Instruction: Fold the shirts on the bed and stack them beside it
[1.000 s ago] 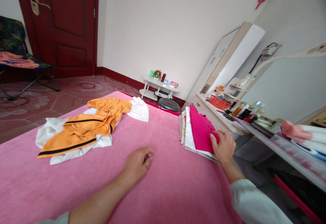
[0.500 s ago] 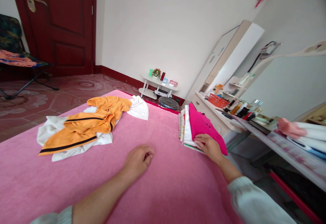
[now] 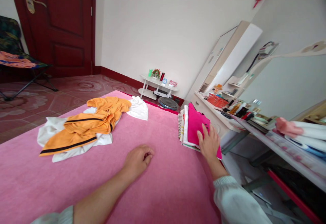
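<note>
"Magenta garment (image 3: 195, 118): where are you seeing it lying?"

"On my screen, a pink bed cover (image 3: 163, 183) is filling the near and middle of the scene. On its left side, an orange garment (image 3: 89, 129) with black stripes is lying crumpled over white clothes (image 3: 139, 108). On the right, by the bed's edge, a stack of folded cloth (image 3: 185, 125) is sitting, and the magenta garment is lying folded on top of it."

"And how are the hands looking?"

"I'm seeing the right hand (image 3: 210, 144) lying over the near part of the magenta garment, palm down, fingers spread and slightly bent. It's covering the cloth rather than pinching it; how hard it's pressing, I can't tell. The left hand (image 3: 139, 159) is resting on the pink bed cover, well apart from the stack."

"Is that one gripping anything?"

"It's curling loosely, a gap showing between thumb and fingers, and I'm seeing nothing in it."
</note>
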Action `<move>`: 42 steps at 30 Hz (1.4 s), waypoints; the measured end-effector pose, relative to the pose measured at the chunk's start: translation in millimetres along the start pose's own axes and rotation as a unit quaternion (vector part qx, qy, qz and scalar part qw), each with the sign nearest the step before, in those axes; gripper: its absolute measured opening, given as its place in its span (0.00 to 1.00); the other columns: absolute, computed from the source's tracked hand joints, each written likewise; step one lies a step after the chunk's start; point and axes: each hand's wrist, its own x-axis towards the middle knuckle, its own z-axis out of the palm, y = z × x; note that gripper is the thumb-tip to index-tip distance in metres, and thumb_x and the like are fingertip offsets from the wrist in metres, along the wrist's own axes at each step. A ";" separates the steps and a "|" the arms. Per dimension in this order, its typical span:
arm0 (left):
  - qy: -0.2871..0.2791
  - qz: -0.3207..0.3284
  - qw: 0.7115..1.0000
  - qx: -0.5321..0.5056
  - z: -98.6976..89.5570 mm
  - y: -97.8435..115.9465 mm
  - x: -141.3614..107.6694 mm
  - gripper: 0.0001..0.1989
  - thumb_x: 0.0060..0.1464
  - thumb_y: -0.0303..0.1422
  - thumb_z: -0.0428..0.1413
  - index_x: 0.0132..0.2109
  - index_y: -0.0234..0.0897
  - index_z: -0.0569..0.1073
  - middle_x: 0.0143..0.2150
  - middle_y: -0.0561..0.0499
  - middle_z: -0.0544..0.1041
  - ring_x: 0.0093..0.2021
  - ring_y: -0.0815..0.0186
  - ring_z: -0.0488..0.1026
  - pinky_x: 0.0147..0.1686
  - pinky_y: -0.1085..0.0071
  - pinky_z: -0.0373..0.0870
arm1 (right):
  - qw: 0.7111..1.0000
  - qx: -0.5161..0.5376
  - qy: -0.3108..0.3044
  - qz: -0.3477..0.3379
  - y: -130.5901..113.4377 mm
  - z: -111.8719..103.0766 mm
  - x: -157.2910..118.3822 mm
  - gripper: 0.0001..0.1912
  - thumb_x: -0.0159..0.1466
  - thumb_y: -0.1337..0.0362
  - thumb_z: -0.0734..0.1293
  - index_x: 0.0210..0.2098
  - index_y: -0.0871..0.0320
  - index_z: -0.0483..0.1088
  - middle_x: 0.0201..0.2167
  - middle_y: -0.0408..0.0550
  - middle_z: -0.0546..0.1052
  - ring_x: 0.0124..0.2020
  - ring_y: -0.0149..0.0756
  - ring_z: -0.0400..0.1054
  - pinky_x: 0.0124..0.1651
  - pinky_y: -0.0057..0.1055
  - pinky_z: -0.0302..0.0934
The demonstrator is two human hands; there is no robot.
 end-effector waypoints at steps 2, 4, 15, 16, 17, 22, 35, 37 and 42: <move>0.002 0.006 1.000 -0.002 0.6 -1.3 0.5 0.08 0.52 0.27 0.51 0.34 0.40 0.75 0.34 0.53 0.76 0.34 0.67 0.70 0.35 0.74 0.61 | 0.995 -0.037 -0.085 0.024 9.1 10.9 -4.8 0.31 0.65 0.49 0.54 0.65 0.53 0.50 0.68 0.54 0.43 0.67 0.55 0.36 0.59 0.61 0.41; 0.003 0.012 1.000 -0.005 1.1 -2.5 0.6 0.08 0.52 0.27 0.51 0.34 0.40 0.75 0.34 0.53 0.76 0.34 0.67 0.70 0.36 0.74 0.62 | 0.988 -0.056 -0.138 0.038 6.5 16.8 -10.8 0.33 0.64 0.49 0.55 0.65 0.53 0.49 0.68 0.56 0.41 0.67 0.57 0.33 0.59 0.62 0.39; 0.009 0.053 0.998 -0.022 -0.8 -3.3 -5.1 0.10 0.51 0.25 0.51 0.36 0.37 0.76 0.34 0.52 0.76 0.34 0.67 0.71 0.37 0.74 0.64 | 0.948 0.168 -0.245 -0.112 -146.5 8.6 -127.7 0.27 0.65 0.54 0.56 0.62 0.53 0.56 0.65 0.55 0.53 0.66 0.51 0.42 0.61 0.58 0.37; 0.012 0.055 0.998 -0.025 -0.7 -3.3 -6.3 0.10 0.51 0.25 0.51 0.36 0.37 0.76 0.34 0.52 0.77 0.35 0.67 0.71 0.38 0.74 0.64 | 0.948 0.176 -0.241 -0.115 -153.6 7.3 -133.9 0.26 0.65 0.57 0.56 0.62 0.53 0.57 0.65 0.55 0.54 0.66 0.50 0.43 0.62 0.58 0.36; 0.014 0.055 0.998 -0.027 -0.7 -3.3 -7.4 0.10 0.51 0.25 0.50 0.36 0.37 0.76 0.34 0.52 0.77 0.35 0.68 0.71 0.38 0.74 0.65 | 0.948 0.181 -0.234 -0.118 -158.4 5.5 -137.9 0.25 0.66 0.59 0.55 0.62 0.54 0.57 0.65 0.55 0.55 0.66 0.49 0.43 0.62 0.57 0.36; 0.018 0.069 0.997 -0.038 -1.9 -2.9 -12.1 0.10 0.51 0.25 0.51 0.37 0.36 0.76 0.36 0.52 0.78 0.38 0.67 0.72 0.42 0.73 0.66 | 0.950 0.212 -0.196 -0.117 -158.6 -3.2 -139.7 0.22 0.64 0.62 0.58 0.57 0.53 0.63 0.62 0.53 0.61 0.64 0.46 0.50 0.62 0.51 0.41; 0.037 0.110 0.991 0.060 -0.5 -5.9 -12.1 0.12 0.52 0.24 0.50 0.38 0.36 0.77 0.35 0.52 0.78 0.35 0.67 0.73 0.37 0.74 0.67 | 0.913 0.361 -0.150 -0.118 -138.6 18.8 -132.6 0.17 0.58 0.65 0.62 0.46 0.58 0.74 0.53 0.52 0.71 0.56 0.42 0.63 0.61 0.41 0.52; 0.062 0.094 0.988 0.101 -10.5 -7.2 -10.5 0.11 0.50 0.24 0.51 0.37 0.37 0.76 0.36 0.50 0.77 0.38 0.65 0.72 0.41 0.71 0.66 | 0.902 0.387 -0.156 -0.115 -136.1 23.1 -130.4 0.17 0.58 0.65 0.62 0.45 0.59 0.74 0.52 0.53 0.72 0.55 0.42 0.64 0.60 0.41 0.52; 0.217 -0.010 0.949 0.227 -72.3 -30.2 -12.7 0.19 0.51 0.26 0.50 0.51 0.37 0.71 0.51 0.42 0.70 0.54 0.54 0.63 0.54 0.58 0.56 | 0.886 0.423 -0.153 -0.110 -133.9 24.7 -128.5 0.15 0.57 0.65 0.63 0.41 0.60 0.76 0.49 0.55 0.74 0.53 0.42 0.65 0.59 0.43 0.54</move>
